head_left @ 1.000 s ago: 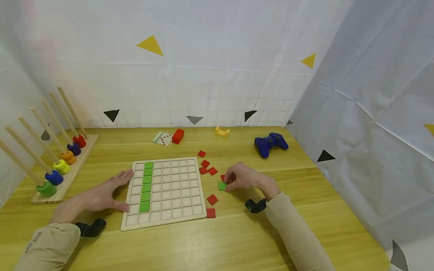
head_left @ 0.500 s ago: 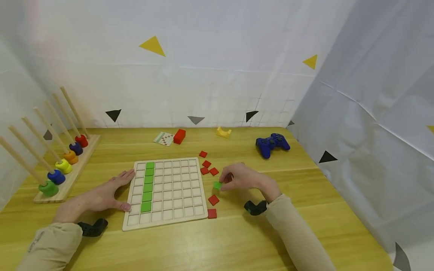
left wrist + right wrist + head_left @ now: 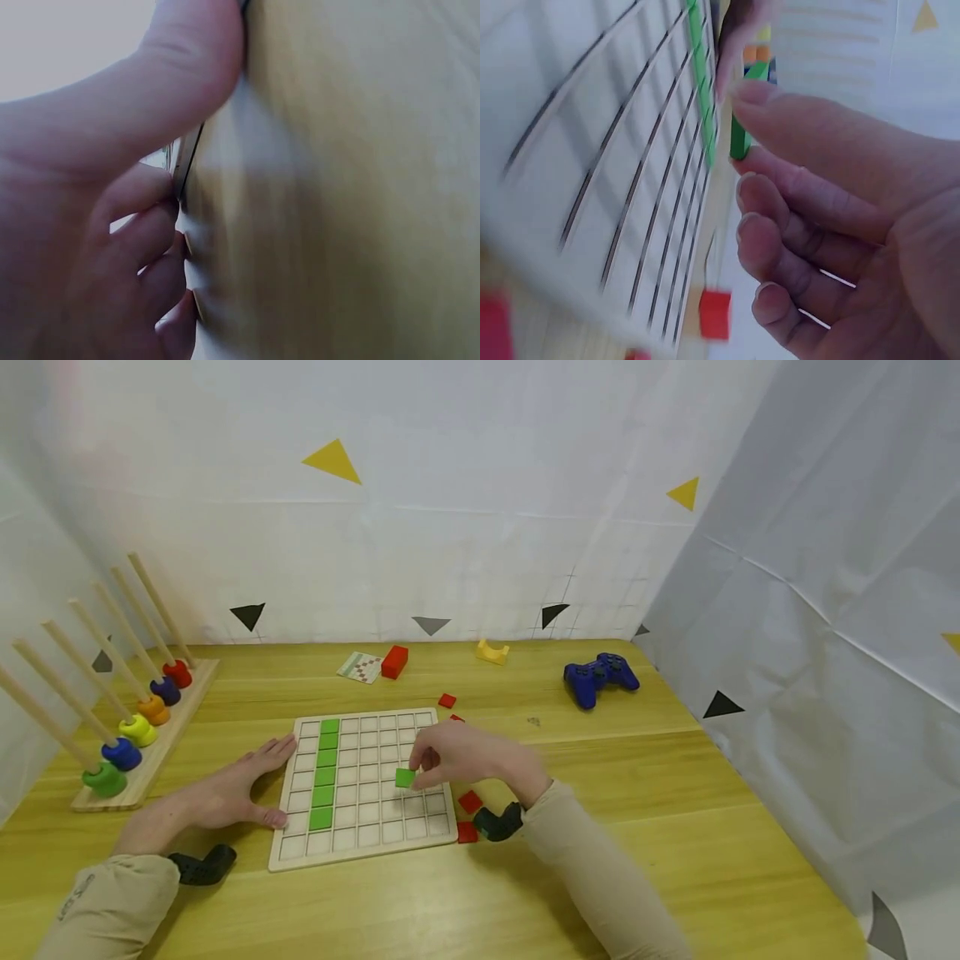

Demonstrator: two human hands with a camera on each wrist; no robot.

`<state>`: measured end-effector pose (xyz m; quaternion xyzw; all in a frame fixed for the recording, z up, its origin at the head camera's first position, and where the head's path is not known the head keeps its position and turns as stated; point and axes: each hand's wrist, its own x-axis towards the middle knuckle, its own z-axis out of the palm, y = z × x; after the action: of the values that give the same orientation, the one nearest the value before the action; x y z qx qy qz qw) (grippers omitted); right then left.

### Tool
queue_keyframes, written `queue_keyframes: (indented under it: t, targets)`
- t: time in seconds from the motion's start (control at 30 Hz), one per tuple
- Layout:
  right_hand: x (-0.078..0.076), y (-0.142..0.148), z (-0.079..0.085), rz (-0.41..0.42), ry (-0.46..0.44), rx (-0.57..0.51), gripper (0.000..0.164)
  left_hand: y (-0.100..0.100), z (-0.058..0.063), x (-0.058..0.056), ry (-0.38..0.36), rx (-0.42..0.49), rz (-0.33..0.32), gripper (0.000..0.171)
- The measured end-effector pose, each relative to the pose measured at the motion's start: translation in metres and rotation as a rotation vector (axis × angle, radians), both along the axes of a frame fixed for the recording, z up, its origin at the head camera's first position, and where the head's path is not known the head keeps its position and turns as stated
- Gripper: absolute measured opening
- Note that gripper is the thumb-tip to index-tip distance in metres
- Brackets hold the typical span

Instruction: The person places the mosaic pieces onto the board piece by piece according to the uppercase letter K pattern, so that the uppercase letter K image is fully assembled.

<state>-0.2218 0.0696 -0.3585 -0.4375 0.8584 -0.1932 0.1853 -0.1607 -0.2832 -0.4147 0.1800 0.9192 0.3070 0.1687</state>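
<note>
A green square tile [image 3: 405,777] is pinched between thumb and forefinger of my right hand [image 3: 465,754], held above the right half of the wooden grid board [image 3: 367,837]. The right wrist view shows the same green tile [image 3: 739,139] at the fingertips, apart from the board. One column of the board, second from the left, carries several green tiles [image 3: 323,796]. My left hand [image 3: 221,789] rests at the board's left edge, thumb on the near corner area and fingers extended by the edge. In the left wrist view the left hand [image 3: 112,172] touches the board's side.
Red tiles [image 3: 470,802] lie right of the board, some hidden by my right hand. Behind are a patterned card [image 3: 361,667], a red block [image 3: 394,662], a yellow curved piece [image 3: 492,652] and a blue game controller [image 3: 601,679]. A peg rack with coloured rings [image 3: 171,737] stands left.
My right hand has picked the green tile up from the table among the red tiles and carried it left over the board. The left hand has stayed put.
</note>
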Motion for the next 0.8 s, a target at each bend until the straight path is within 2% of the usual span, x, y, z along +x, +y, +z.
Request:
queue_keyframes:
  t: [0.1, 0.37, 0.67, 0.8]
  targets:
    - [0.006, -0.024, 0.002, 0.032, 0.005, 0.029, 0.022, 0.000, -0.001, -0.001, -0.004, 0.006, -0.001, 0.114]
    - [0.019, -0.074, 0.001, 0.128, 0.093, 0.083, 0.024, 0.001, -0.002, -0.001, -0.003, 0.022, 0.000, 0.114]
    - [0.031, -0.098, -0.011, 0.134, 0.091, 0.130, 0.022, -0.001, -0.002, 0.000, 0.016, 0.027, -0.006, 0.112]
    - [0.035, -0.104, -0.016, 0.167, 0.110, 0.148, 0.022, -0.001, -0.001, 0.000, 0.010, 0.018, -0.001, 0.113]
